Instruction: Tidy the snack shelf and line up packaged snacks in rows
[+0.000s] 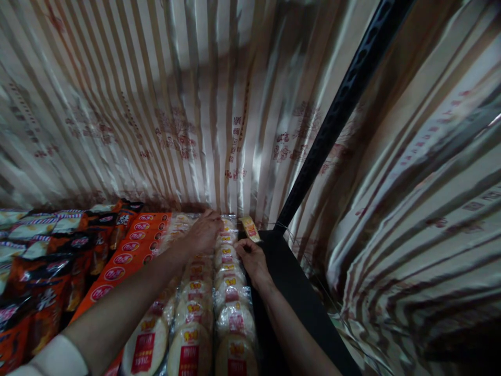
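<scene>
Rows of clear-wrapped round rice crackers (191, 347) stand on edge, with red and yellow labels. At the far end of the rightmost row, my left hand (205, 232) reaches across with its fingers bent over a rice cracker packet (227, 223); its fingertips are partly hidden. My right hand (253, 261) comes in from the right side of that row, its thumb and fingers curled together at the packets' edge. Just beyond it, a small yellowish packet (249, 228) with a red label lies apart by the corner.
Orange printed packaging (124, 258) runs left of the crackers, beside several orange-and-black snack bags (47, 277). A black shelf surface (291, 292) lies to the right. A slanted black perforated post (332, 120) rises at the corner, before striped, printed sheeting (188, 104).
</scene>
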Action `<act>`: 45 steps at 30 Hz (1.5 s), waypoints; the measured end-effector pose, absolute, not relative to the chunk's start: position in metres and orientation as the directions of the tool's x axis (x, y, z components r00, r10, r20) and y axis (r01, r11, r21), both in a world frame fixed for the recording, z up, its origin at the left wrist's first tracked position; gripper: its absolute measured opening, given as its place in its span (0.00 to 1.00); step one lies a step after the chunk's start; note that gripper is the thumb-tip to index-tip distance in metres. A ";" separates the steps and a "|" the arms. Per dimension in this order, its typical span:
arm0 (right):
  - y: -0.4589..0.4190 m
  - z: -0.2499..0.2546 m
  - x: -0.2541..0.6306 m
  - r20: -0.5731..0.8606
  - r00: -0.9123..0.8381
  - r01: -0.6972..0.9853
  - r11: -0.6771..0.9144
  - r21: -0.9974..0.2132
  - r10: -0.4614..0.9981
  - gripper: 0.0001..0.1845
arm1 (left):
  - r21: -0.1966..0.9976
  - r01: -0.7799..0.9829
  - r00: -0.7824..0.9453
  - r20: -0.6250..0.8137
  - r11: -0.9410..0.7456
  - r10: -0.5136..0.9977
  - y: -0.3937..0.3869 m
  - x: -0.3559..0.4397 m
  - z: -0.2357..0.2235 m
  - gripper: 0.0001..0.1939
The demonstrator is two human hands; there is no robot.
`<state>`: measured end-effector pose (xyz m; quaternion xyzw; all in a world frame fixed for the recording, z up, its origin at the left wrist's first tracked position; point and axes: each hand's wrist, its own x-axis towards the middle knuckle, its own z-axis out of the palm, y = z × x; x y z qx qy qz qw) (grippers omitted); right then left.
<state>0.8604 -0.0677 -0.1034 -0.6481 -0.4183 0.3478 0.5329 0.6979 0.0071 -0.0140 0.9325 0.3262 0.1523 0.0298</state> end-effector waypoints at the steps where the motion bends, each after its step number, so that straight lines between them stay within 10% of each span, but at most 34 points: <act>1: -0.068 -0.103 0.860 -0.010 0.407 0.169 -0.086 -0.982 0.913 0.15 | 0.151 0.576 0.758 0.268 -0.803 0.594 0.001 0.696 -0.013 0.09; 45: -0.080 -0.092 0.857 -0.012 0.446 0.065 -0.046 -0.997 0.895 0.22 | 0.074 0.530 0.826 0.181 -0.845 0.534 -0.040 0.690 -0.026 0.08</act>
